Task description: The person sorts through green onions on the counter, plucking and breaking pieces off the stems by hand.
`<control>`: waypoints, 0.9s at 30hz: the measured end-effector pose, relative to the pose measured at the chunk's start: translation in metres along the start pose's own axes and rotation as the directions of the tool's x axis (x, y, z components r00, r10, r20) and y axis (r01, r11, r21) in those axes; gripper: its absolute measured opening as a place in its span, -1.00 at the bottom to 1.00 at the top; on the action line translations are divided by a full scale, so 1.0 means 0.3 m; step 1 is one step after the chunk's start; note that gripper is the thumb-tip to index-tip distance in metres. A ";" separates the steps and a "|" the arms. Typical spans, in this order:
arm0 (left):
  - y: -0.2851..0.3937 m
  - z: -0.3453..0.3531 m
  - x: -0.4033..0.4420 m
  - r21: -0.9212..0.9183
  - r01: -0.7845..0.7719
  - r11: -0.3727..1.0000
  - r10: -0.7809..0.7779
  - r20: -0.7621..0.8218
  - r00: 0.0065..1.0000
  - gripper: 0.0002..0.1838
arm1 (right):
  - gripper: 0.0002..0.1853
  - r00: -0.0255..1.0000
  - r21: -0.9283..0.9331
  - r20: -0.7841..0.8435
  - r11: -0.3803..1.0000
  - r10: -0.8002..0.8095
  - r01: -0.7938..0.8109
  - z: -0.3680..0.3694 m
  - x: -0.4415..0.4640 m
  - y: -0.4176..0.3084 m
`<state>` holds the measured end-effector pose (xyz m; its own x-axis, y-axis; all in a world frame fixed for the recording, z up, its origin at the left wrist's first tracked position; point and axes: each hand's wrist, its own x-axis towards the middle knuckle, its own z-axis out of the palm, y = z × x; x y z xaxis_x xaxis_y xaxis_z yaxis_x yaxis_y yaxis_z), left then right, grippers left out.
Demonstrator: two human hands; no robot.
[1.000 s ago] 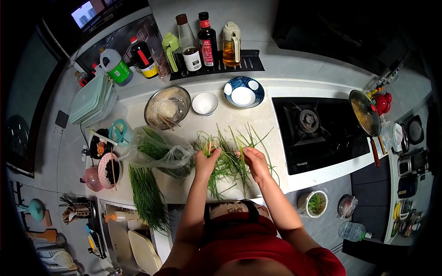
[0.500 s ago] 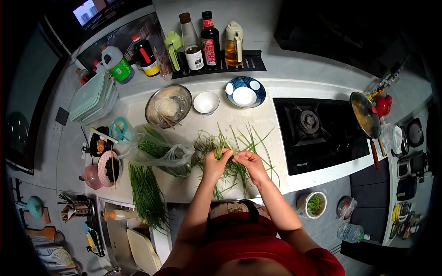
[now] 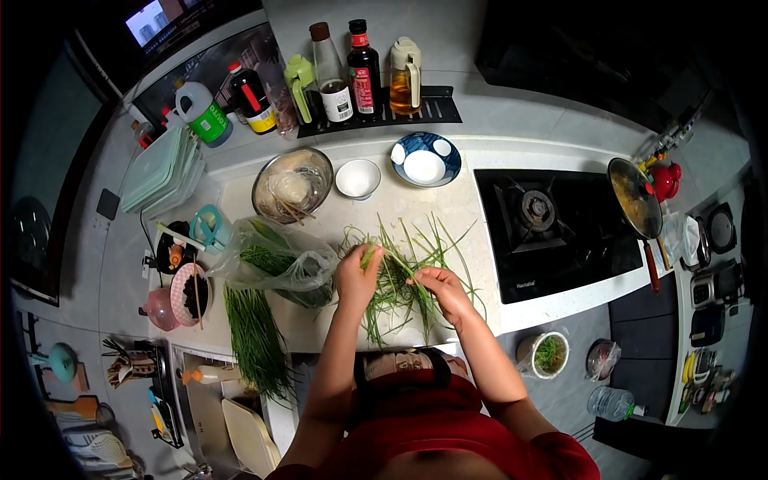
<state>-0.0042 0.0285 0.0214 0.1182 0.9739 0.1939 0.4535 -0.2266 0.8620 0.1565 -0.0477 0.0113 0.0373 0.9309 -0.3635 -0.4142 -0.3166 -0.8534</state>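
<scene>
Over the counter, my left hand [image 3: 357, 274] is closed on a few garlic chives, whose pale green ends show at the fingertips. To its right my right hand [image 3: 442, 288] pinches a chive stalk between thumb and fingers. Beneath and between both hands lies a loose, spread-out pile of chives [image 3: 392, 308]. A clear plastic bag [image 3: 308, 264] with more greens inside sits just left of my left hand. Further left, a thick bundle of chives [image 3: 254, 336] hangs over the counter's front edge.
Behind are a metal bowl [image 3: 264, 184] with chopsticks, a small white bowl [image 3: 358, 178] and a blue-patterned bowl [image 3: 454, 164]. A gas stove [image 3: 512, 264] is on the right, with a lidded pan [image 3: 636, 200] beyond. A bin [image 3: 524, 360] with green scraps stands on the floor.
My hands have moved apart: the left went up and to the left with its chives, while the right shifted slightly down and right.
</scene>
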 end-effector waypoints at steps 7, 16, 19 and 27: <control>-0.070 -0.019 0.040 0.159 0.012 0.987 -0.007 -0.030 1.000 -0.74 | -0.83 0.995 0.226 0.070 0.970 0.074 -0.088 -0.011 0.000 0.001; 0.065 0.034 -0.032 -0.458 0.245 0.855 -0.106 0.307 0.946 -0.84 | -0.79 0.982 0.292 0.156 0.945 0.109 -0.151 -0.001 0.020 0.007; 0.070 0.032 -0.030 -0.418 0.349 0.839 -0.206 0.350 0.914 -0.83 | -0.79 0.995 0.282 0.058 0.954 0.085 -0.098 0.029 0.018 -0.005; -0.005 0.067 -0.026 -0.391 0.227 0.892 -0.130 0.260 0.957 -0.82 | -0.80 0.999 0.012 0.016 0.999 0.045 -0.045 0.002 0.012 0.000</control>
<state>0.0122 0.0210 0.0092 0.2839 0.9577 -0.0478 0.0861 0.0242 0.9960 0.1561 -0.0442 0.0102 0.0044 0.9186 -0.3952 -0.4264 -0.3557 -0.8316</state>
